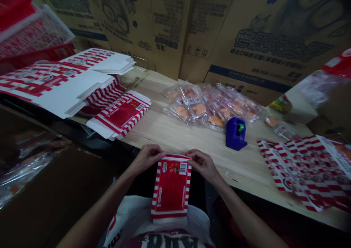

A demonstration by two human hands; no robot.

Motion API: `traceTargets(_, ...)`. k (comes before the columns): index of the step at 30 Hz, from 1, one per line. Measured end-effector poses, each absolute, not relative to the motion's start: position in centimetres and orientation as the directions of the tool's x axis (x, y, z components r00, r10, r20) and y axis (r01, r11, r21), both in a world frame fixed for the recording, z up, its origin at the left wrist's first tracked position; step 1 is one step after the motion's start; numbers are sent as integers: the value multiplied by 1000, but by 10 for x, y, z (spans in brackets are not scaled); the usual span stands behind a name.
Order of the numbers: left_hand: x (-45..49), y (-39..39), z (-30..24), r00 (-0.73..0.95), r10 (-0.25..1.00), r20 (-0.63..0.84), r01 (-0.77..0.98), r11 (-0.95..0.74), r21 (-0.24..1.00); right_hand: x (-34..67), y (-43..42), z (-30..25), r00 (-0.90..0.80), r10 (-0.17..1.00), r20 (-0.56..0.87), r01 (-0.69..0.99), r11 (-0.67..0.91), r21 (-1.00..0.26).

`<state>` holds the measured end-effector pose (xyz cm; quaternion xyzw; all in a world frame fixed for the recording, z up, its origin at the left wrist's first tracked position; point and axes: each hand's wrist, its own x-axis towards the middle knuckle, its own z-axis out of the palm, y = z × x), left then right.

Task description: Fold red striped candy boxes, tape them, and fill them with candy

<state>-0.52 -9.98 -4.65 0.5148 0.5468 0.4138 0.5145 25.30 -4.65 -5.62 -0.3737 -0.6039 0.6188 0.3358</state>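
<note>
Left hand (pixel 148 158) and right hand (pixel 202 164) hold the upper edge of a red-and-white striped carton (pixel 171 186) at the front of the worktop (pixel 175 131). Blue tape dispenser (pixel 236 134) stands beyond the carton, beside bagged orange items (pixel 211 107).

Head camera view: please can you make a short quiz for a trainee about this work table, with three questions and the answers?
1. True or false: the left hand and the right hand both touch the red-and-white striped box.
2. What colour is the tape dispenser on the wooden table?
A. Blue
B. Red
C. Yellow
3. Which is nearer to the right hand: the tape dispenser or the clear plastic bags?

Key: 1. True. 2. A. 3. The tape dispenser.
</note>
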Motion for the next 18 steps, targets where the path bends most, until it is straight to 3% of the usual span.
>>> traceTargets(6, 3, -102, -43, 54, 998, -42, 292, 25, 956, 254, -49, -60, -475, 879, -49, 104, 0, -995)
traceTargets(11, 6, -104, -33, 87, 995, 48, 479, -84, 874, 255, -44, -54, -468, 872, -146, 113, -105, -988)
traceTargets(18, 14, -96, -14, 77, 996, 45, 532, -79, 843, 254, -35, -34, -453, 857, -247, 24, -266, -964)
